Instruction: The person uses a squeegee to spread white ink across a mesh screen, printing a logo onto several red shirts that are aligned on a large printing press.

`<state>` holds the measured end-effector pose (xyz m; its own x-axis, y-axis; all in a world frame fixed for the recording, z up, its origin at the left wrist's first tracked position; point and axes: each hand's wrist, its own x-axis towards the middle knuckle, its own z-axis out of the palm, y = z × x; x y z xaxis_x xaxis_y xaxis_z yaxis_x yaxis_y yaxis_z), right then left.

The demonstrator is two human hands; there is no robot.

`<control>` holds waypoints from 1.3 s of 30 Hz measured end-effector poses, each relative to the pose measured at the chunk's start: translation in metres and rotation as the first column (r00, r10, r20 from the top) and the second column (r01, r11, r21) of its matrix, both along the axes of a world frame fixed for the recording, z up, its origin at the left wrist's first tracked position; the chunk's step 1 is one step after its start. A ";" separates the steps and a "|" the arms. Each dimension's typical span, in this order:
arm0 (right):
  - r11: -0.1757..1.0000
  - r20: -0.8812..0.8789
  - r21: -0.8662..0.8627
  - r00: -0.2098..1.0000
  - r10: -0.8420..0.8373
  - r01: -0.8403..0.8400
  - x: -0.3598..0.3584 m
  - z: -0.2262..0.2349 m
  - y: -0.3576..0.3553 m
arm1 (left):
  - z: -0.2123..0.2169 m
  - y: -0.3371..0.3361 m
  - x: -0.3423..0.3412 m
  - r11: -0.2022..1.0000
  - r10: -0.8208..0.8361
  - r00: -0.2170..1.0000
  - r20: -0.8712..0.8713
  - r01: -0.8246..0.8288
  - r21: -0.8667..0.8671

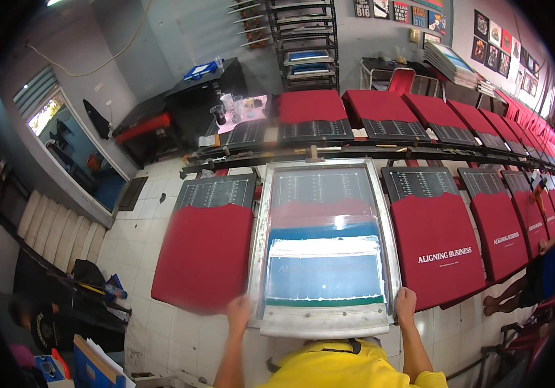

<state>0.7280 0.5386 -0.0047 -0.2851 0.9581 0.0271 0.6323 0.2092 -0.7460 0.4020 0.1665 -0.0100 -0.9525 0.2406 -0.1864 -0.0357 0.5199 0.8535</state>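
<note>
In front of me a screen-printing frame (386, 249) lies over a board carrying a red shirt. Its mesh has a blue stencil (322, 278) with white edging and a green strip at the near end. My left hand (239, 309) is closed on the frame's near left corner. My right hand (405, 304) grips the near right corner. A long whitish bar (322, 321) crosses the frame's near end, close to my yellow shirt. To the left lies a plain red shirt (203, 252) on its board; to the right, a red shirt (436, 239) bears white print.
More red shirts on boards (500, 229) run off to the right, and another row (313, 107) stands beyond the rail (420, 154). Plastic cups (229, 103) stand at the back left. One person (549, 258) is at the right, another (47, 326) at the lower left.
</note>
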 end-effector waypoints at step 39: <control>0.322 0.678 0.248 0.402 0.616 -0.914 -0.087 0.098 -0.113 | 0.022 0.052 0.152 0.767 -0.627 0.312 0.714 0.410 0.494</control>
